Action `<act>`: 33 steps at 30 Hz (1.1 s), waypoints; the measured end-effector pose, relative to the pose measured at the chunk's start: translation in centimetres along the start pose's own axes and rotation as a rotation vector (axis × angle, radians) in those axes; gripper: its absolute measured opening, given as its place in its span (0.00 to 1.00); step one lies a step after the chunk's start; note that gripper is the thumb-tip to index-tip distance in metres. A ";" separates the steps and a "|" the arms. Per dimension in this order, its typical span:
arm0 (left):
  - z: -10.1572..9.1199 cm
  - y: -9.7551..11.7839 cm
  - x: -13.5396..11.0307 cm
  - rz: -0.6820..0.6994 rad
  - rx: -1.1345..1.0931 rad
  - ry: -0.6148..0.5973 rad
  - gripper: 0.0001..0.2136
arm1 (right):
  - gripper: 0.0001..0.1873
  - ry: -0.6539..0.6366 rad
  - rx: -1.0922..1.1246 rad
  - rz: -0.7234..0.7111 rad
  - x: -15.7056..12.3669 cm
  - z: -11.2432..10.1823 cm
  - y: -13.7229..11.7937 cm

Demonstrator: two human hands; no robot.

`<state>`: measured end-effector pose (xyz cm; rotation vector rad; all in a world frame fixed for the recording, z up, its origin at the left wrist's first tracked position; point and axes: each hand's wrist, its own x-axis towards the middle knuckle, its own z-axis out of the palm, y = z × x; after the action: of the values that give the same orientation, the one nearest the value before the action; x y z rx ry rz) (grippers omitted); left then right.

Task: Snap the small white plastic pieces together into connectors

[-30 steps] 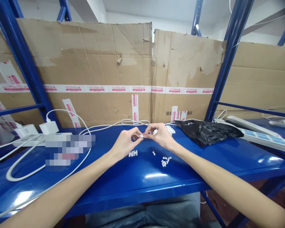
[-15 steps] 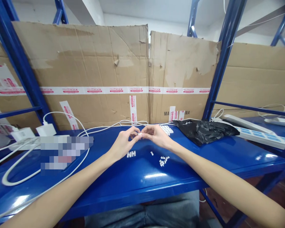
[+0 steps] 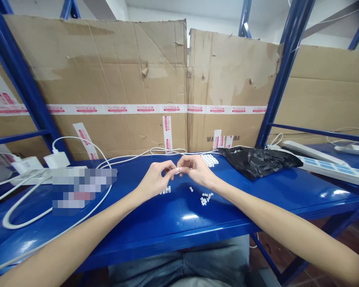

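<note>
My left hand (image 3: 158, 177) and my right hand (image 3: 195, 169) meet above the blue shelf. Between their fingertips is a small white plastic piece (image 3: 177, 170), mostly covered, so its exact kind does not show. Both hands pinch it. Just below my left hand, several small white pieces with dark marks (image 3: 166, 190) stand in a row, partly hidden by the hand. One loose white piece (image 3: 191, 189) lies below my right hand, with a small heap of similar white pieces (image 3: 206, 198) to its right. Behind my right hand, more white pieces (image 3: 210, 160) are lined up in rows.
A black plastic bag (image 3: 260, 162) lies at the back right, beside a long white strip with blue squares (image 3: 332, 167). White cables (image 3: 107, 167), chargers (image 3: 56, 160) and a power strip occupy the left. Cardboard (image 3: 122, 79) walls the back; blue posts (image 3: 283, 71) rise at both sides.
The fingers of both hands have shifted slightly around the white piece, and my left fingers now sit closer together. The whole view has tilted a little; the pieces on the shelf stay put.
</note>
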<state>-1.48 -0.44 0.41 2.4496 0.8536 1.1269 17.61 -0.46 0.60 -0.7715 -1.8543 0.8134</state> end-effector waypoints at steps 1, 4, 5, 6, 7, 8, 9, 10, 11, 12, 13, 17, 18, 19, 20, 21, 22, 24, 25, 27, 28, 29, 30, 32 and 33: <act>0.0 -0.1 0.1 -0.016 -0.012 0.003 0.13 | 0.08 -0.032 -0.014 0.021 0.1 -0.5 -0.1; -0.1 -0.6 0.6 -0.070 -0.072 0.050 0.14 | 0.17 -0.219 -0.125 0.132 0.4 -2.5 -0.6; -0.1 -0.7 0.8 -0.086 -0.094 0.074 0.14 | 0.18 -0.296 -0.183 0.179 0.4 -3.2 -0.7; -0.2 -0.9 0.9 -0.099 -0.115 0.102 0.14 | 0.18 -0.385 -0.233 0.226 0.3 -3.7 -0.8; -0.3 -1.0 1.0 -0.109 -0.134 0.127 0.14 | 0.18 -0.462 -0.277 0.267 0.1 -4.0 -0.9; -0.5 -1.1 1.0 -0.119 -0.155 0.147 0.13 | 0.17 -0.526 -0.323 0.294 0.0 -4.2 -0.8; -0.6 -1.2 1.1 -0.130 -0.178 0.166 0.13 | 0.16 -0.571 -0.365 0.307 -0.2 -4.1 -0.8; -0.7 -1.2 1.1 -0.141 -0.203 0.187 0.13 | 0.14 -0.594 -0.405 0.304 -0.3 -3.9 -0.6; -0.8 -1.2 1.0 -0.151 -0.229 0.204 0.13 | 0.11 -0.605 -0.440 0.292 -0.3 -3.7 -0.5; -0.9 -1.2 1.0 -0.159 -0.256 0.218 0.13 | 0.09 -0.608 -0.463 0.278 -0.4 -3.4 -0.4; -0.9 -1.2 1.0 -0.167 -0.284 0.230 0.13 | 0.06 -0.612 -0.471 0.270 -0.4 -3.3 -0.3; -0.8 -1.1 1.1 -0.231 -0.430 0.234 0.13 | 0.02 -0.570 -0.388 0.179 -0.4 -3.3 -0.8; -0.7 -1.1 1.1 -0.251 -0.470 0.229 0.13 | 0.03 -0.522 -0.347 0.129 -0.3 -3.4 -1.1; -0.7 -1.2 1.1 -0.266 -0.505 0.223 0.13 | 0.04 -0.456 -0.297 0.081 -0.3 -3.4 -1.5; -0.6 -1.3 1.1 -0.277 -0.536 0.217 0.14 | 0.04 -0.374 -0.237 0.044 -0.2 -3.4 -1.8; -0.6 -1.4 1.1 -0.287 -0.563 0.208 0.14 | 0.05 -0.282 -0.171 0.022 -0.1 -3.3 -2.0; -0.5 -1.4 1.0 -0.297 -0.587 0.197 0.14 | 0.06 -0.188 -0.100 0.015 -0.1 -3.2 -2.2; -0.5 -1.4 0.9 -0.314 -0.632 0.175 0.15 | 0.10 -0.032 0.043 0.020 0.1 -2.9 -2.3; -0.4 -1.4 0.9 -0.318 -0.651 0.164 0.15 | 0.11 0.021 0.093 0.021 0.2 -2.7 -2.2; -0.3 -1.0 0.7 -0.320 -0.671 0.152 0.15 | 0.12 0.078 0.117 -0.010 0.3 -2.5 -1.7; -0.3 -0.8 0.7 -0.317 -0.675 0.149 0.15 | 0.10 0.095 0.101 -0.046 0.4 -2.3 -1.4; -0.2 -0.6 0.6 -0.314 -0.678 0.145 0.15 | 0.09 0.109 0.073 -0.091 0.4 -2.2 -1.0; -0.2 -0.4 0.6 -0.310 -0.680 0.143 0.15 | 0.07 0.124 0.042 -0.137 0.5 -2.1 -0.7; -0.1 -0.1 0.6 -0.306 -0.685 0.144 0.15 | 0.05 0.144 -0.008 -0.198 0.5 -1.9 -0.3; -0.1 0.0 0.5 -0.304 -0.685 0.146 0.15 | 0.05 0.145 -0.021 -0.204 0.5 -1.8 -0.2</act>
<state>-1.27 -0.10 0.80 1.6427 0.6941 1.2327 19.09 0.24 1.62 -0.6249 -1.7792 0.5934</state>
